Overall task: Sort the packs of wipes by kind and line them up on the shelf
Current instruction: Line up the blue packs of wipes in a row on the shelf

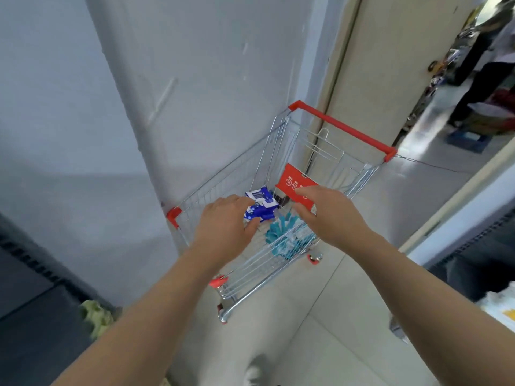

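Note:
A small wire shopping cart (250,162) with red trim stands on the floor ahead of me. In its basket lie dark blue and white wipe packs (262,204) and, nearer me, teal and white packs (284,240). My left hand (225,224) reaches into the basket with fingers spread, its fingertips at the blue packs. My right hand (331,213) hovers over the right side of the basket, fingers apart, just in front of the red child-seat flap (292,182). Neither hand holds a pack.
A grey wall and pillar (195,79) stand behind the cart, with a beige door (390,65) to its right. Dark shelf edges sit at the lower left (33,274) and right (473,240). A person (479,79) stands far right beside a blue crate (468,140).

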A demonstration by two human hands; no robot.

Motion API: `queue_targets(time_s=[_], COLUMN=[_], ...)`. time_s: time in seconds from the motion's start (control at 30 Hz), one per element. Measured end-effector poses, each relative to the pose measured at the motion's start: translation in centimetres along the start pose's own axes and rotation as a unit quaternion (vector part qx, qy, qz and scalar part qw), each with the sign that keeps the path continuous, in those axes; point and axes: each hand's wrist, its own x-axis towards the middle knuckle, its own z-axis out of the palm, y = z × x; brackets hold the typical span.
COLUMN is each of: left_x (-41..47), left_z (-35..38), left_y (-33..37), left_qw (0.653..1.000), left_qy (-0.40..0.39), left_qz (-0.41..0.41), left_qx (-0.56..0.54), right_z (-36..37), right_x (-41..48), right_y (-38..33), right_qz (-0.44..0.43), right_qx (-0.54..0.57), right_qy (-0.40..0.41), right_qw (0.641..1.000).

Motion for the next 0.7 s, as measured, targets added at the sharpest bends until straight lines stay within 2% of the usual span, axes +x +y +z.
queue_targets(time_s=[0.2,0.37,0.53,0.7], left_x=[12.1,20.3,27.4,32.7], left_z=[4.7,9.9,17.1,25.0], left_y=[0.0,-1.1,-3.3,-6.3], left_qw=[0.996,0.991,0.974,0.942], left_qy=[-0.06,-0.081,-0.095,-0.105], left_qz=[-0.059,-0.111,-0.203,-0.308], left_qx=[0.005,-0.004,-0.043,-0.081], right_z=[2.3,6.3,12.7,21.3], right_x=[11.2,19.8,29.5,38.0], right_y=[8.3,14.4,20.7,25.3], right_qz=[0.008,0.0,-0.054,-0.094], right_qx=[0.003,0.02,0.033,0.069], right_qy=[-0.057,-0.109,-0.15,-0.218], right_qw=[0.998,0.994,0.987,0.969])
